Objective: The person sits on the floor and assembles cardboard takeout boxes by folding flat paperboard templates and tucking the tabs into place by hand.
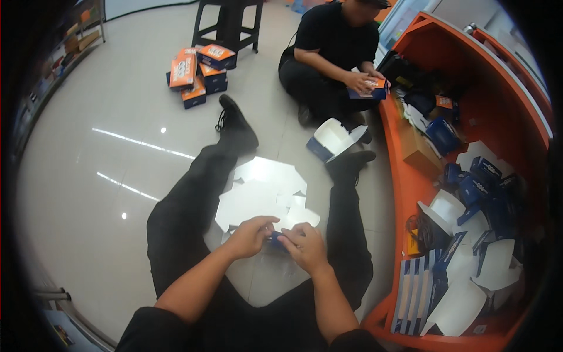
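Note:
A partly unfolded cardboard box (258, 196), white inside and dark blue outside, lies on the floor between my outstretched legs. My left hand (253, 236) has its fingers curled at the box's near edge, pinching the card there. My right hand (305, 246) grips a blue flap of the same edge, thumb and fingers closed on it. Small cut-outs and tabs show in the white card just beyond my fingers. The underside of the box is hidden.
Several closed orange-and-blue boxes (185, 70) are piled by a black stool (226, 26). A person (328, 53) sits opposite, holding another box (372, 88). One opened box (337, 141) stands near my right foot. On the right, an orange shelf unit (399, 193) holds many loose boxes.

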A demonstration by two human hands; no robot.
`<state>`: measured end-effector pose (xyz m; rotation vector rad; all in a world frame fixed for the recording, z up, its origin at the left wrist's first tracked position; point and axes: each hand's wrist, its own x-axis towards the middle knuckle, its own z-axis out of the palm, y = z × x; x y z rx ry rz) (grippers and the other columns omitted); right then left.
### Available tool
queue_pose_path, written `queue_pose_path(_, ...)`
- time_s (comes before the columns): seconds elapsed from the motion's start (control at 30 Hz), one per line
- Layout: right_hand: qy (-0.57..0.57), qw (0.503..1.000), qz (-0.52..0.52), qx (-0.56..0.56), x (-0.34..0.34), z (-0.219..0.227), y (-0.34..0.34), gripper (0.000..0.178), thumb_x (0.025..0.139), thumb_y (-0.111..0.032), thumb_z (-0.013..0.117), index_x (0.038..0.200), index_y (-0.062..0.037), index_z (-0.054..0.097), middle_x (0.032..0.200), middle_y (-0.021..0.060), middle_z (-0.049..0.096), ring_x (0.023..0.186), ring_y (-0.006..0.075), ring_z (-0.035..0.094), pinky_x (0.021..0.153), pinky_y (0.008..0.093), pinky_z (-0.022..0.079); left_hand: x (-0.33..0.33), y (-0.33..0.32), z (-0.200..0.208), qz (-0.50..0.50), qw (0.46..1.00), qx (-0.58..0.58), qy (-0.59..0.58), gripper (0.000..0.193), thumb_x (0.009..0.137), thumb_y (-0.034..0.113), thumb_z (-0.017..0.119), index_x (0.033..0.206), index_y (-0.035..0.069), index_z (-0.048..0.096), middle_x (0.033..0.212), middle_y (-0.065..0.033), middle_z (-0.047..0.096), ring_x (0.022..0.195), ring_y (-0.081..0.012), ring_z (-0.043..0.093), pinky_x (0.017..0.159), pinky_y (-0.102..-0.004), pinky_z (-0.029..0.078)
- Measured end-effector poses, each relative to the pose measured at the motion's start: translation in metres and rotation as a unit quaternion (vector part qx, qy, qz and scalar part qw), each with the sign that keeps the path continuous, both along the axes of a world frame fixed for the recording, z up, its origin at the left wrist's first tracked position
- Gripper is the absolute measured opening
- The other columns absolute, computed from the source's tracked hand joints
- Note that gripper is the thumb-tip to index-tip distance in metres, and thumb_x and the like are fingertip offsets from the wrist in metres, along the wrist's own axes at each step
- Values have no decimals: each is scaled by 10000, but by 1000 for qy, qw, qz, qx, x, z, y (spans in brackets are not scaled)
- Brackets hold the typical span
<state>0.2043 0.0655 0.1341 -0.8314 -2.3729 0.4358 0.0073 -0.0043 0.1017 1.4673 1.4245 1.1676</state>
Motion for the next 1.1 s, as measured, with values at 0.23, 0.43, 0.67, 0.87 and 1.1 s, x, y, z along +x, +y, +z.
queue_pose_path(0.23, 59, 994, -87, 2, -3, 0, -4, 152, 798, -174, 806, 919, -85, 779, 774, 36, 622, 738, 204, 598, 723, 333, 451, -1, 4, -7, 10, 1000, 3, -9, 343, 931, 60, 573, 1271, 65, 617, 1047, -120, 652, 897, -235, 638, 849, -358, 518)
queue_pose_path(0.43, 6, 998, 51, -41, -4, -5, 0, 136, 767, -156, 821, 884, -98, 781, 856, 82, 646, 752, 248, 581, 722, 347, 456, -2, -2, -14, -48, 998, 29, 7, 393, 904, 9, 549, 1287, 78, 610, 1036, -130, 626, 935, -256, 629, 866, -369, 512)
queue_pose_path(0.67, -28, 990, 65, -120, 10, 1, 15, 141, 766, -106, 794, 889, -40, 773, 853, 149, 722, 813, 296, 678, 777, 381, 520, -9, 1, -9, -68, 995, 72, 21, 476, 947, 82, 613, 1410, 48, 504, 1247, -188, 578, 1142, -316, 600, 999, -390, 475)
queue_pose_path(0.87, 80, 971, -51, -221, 30, 7, 28, 145, 786, -85, 773, 892, 11, 751, 783, 107, 699, 742, 178, 651, 696, 291, 488, -44, -6, -7, -39, 972, 57, 226, 366, 875, 249, 738, 1179, 61, 664, 1156, -143, 664, 1070, -337, 639, 912, -404, 515)
queue_pose_path(1.1, -20, 984, 42, -170, 15, 1, 18, 150, 780, -121, 779, 875, -7, 760, 834, 145, 735, 772, 261, 699, 718, 349, 519, -18, -8, -4, 32, 983, 8, 178, 246, 851, 161, 711, 1083, 87, 673, 1042, -107, 679, 991, -319, 653, 862, -413, 515)
